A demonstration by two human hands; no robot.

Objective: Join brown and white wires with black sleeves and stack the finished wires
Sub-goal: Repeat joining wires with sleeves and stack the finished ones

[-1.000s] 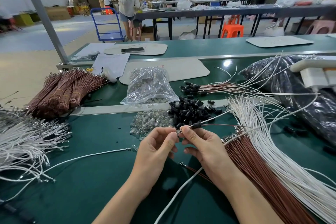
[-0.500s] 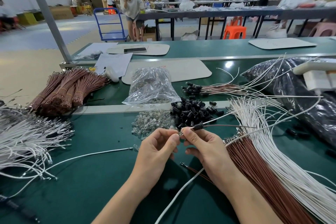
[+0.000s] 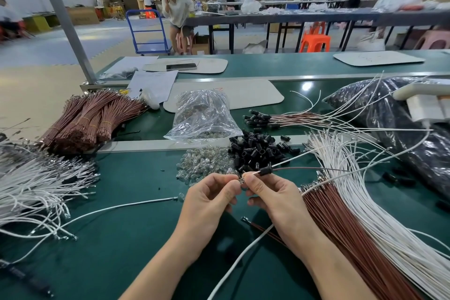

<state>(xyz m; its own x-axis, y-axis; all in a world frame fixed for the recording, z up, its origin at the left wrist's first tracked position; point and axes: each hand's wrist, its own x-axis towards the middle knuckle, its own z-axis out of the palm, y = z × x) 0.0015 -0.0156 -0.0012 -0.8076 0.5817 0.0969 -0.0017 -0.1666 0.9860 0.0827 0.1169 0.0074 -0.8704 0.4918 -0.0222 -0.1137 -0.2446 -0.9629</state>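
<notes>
Black tubular sleeve (image 3: 265, 171) on wires (image 3: 304, 168); right hand (image 3: 275, 198) pinches wires, left hand (image 3: 209, 202) shiny tip (image 3: 241, 181).

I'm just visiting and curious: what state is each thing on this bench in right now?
Left hand: pinches the ends of the held wires.
Right hand: pinches the held wires behind their ends.
Black sleeve: threaded on the held wires, short of the ends.
Loose sleeves: heaped, unused.
Finished wires: sleeved, stacked.
Brown bundles: tied with bands.
Phone: flat, screen dark.
</notes>
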